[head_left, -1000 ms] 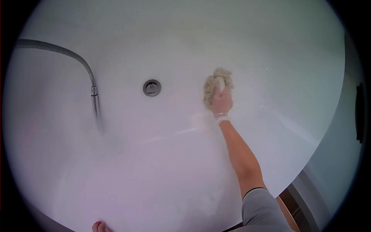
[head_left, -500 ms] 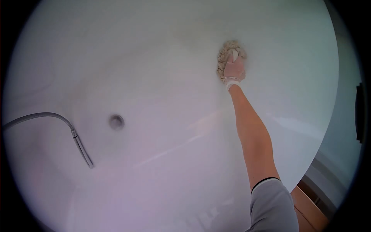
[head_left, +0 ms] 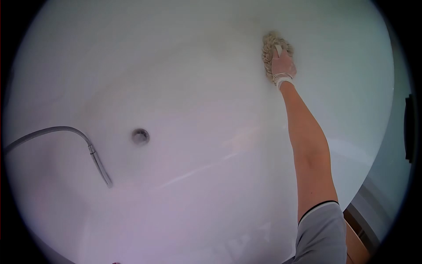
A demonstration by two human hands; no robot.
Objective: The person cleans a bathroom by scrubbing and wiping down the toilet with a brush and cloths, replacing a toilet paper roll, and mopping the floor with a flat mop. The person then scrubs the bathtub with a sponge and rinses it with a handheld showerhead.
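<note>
My right hand (head_left: 283, 66), in a thin see-through glove with a white cuff, presses a beige shaggy cleaning pad (head_left: 267, 59) against the inside of a white bathtub (head_left: 198, 110). A pale strap (head_left: 278, 51) shows at the fingers. The pad lies flat on the tub's surface, partly covered by the hand, and the fingertips are hard to make out. My right arm reaches in from the lower right in a grey short sleeve. My left hand is not clearly seen; only a tiny dark spot shows at the bottom edge.
A round metal drain (head_left: 140, 137) sits in the tub floor. Left of it, a hand shower (head_left: 100, 167) on a grey hose (head_left: 48, 130) hangs into the tub. The tub's curved rim (head_left: 392, 97) runs down the right side, with a dark object (head_left: 409, 130) beyond it.
My right hand has slid the pad a little to the right and farther away along the tub. The whole view has shifted slightly, so the drain and hand shower appear farther right.
</note>
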